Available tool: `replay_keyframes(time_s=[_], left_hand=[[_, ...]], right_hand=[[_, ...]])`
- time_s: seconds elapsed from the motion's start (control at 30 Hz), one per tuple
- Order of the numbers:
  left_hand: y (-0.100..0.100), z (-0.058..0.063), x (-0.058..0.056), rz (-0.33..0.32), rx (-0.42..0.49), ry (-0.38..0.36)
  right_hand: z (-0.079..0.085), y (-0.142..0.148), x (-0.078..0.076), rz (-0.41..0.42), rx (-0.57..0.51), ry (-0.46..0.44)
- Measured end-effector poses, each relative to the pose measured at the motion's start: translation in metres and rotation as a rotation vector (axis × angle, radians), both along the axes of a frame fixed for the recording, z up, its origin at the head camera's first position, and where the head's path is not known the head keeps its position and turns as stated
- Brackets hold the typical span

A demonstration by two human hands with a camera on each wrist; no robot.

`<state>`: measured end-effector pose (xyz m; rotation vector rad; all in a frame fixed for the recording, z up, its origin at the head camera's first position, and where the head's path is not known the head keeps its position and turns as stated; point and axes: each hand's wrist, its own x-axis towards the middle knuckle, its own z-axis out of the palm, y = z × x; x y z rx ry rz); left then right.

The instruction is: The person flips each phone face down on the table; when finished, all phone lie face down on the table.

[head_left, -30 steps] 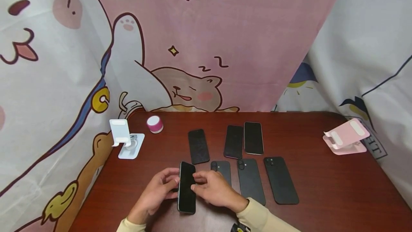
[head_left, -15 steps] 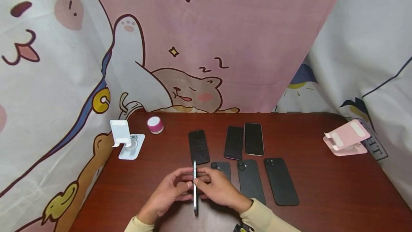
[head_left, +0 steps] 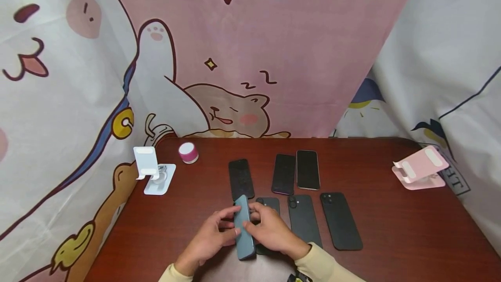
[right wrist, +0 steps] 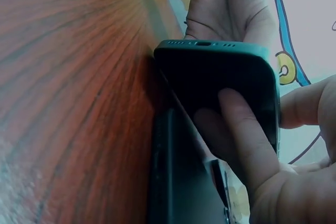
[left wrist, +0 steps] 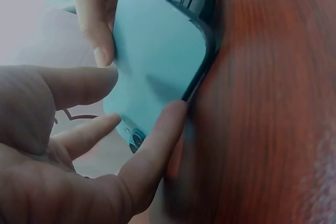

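A smartphone (head_left: pixel 245 243) with a blue-green back is tilted up on its long side between both hands, low over the table. Its back, with the camera lenses (left wrist: pixel 137 139), faces the left hand (head_left: pixel 211 235), whose thumb and fingertips hold it at the back and edges. On the other side, the right hand (head_left: pixel 274 232) grips it, thumb at the upper edge and fingers against the dark screen (right wrist: pixel 199 72). Just right of it, a dark phone (head_left: pixel 271 202) lies camera side up, partly hidden under the right hand.
Two more dark phones (head_left: pixel 305 221) (head_left: pixel 342 221) lie backs up at right. Behind are three screen-up phones (head_left: pixel 241 178) (head_left: pixel 283 174) (head_left: pixel 308 169). A white phone stand (head_left: pixel 146 162), a pink round jar (head_left: pixel 188 152) and a pink stand (head_left: pixel 422 166) sit farther out. Printed cloth (head_left: pixel 305 55) hangs behind.
The held smartphone has turned from screen in view, through edge-on, to its blue-green back in view. Both hands have shifted slightly right with it.
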<state>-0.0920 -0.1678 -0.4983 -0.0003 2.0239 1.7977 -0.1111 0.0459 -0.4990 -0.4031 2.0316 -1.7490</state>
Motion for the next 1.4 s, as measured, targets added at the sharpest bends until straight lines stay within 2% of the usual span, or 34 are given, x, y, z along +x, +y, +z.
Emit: replay_keyframes(time_s=[0.2, 0.4, 0.57, 0.77, 0.9, 1.03, 1.17, 1.4], left_hand=[[-0.005, 0.000, -0.004, 0.071, 0.106, -0.064], [-0.005, -0.004, -0.005, 0.016, 0.257, -0.164], [-0.004, -0.005, -0.004, 0.020, 0.276, -0.152], [-0.005, -0.004, -0.004, 0.053, 0.235, -0.132], [-0.007, -0.002, -0.004, 0.086, 0.159, -0.102], [-0.011, 0.001, -0.002, 0.092, 0.065, -0.065], [-0.013, 0.003, -0.001, 0.085, -0.014, -0.035], [-0.014, 0.006, 0.002, 0.061, -0.091, 0.007]], right_hand=[[0.012, 0.003, 0.002, -0.008, 0.000, 0.040], [0.030, 0.005, 0.006, -0.007, -0.005, 0.086], [0.035, 0.005, 0.008, -0.011, -0.005, 0.087], [0.034, 0.005, 0.007, -0.026, -0.008, 0.066], [0.030, 0.007, 0.005, -0.043, -0.013, 0.024], [0.024, 0.010, 0.002, -0.063, -0.010, -0.005], [0.016, 0.012, -0.001, -0.076, 0.022, 0.021], [0.002, 0.011, -0.003, -0.070, 0.141, 0.091]])
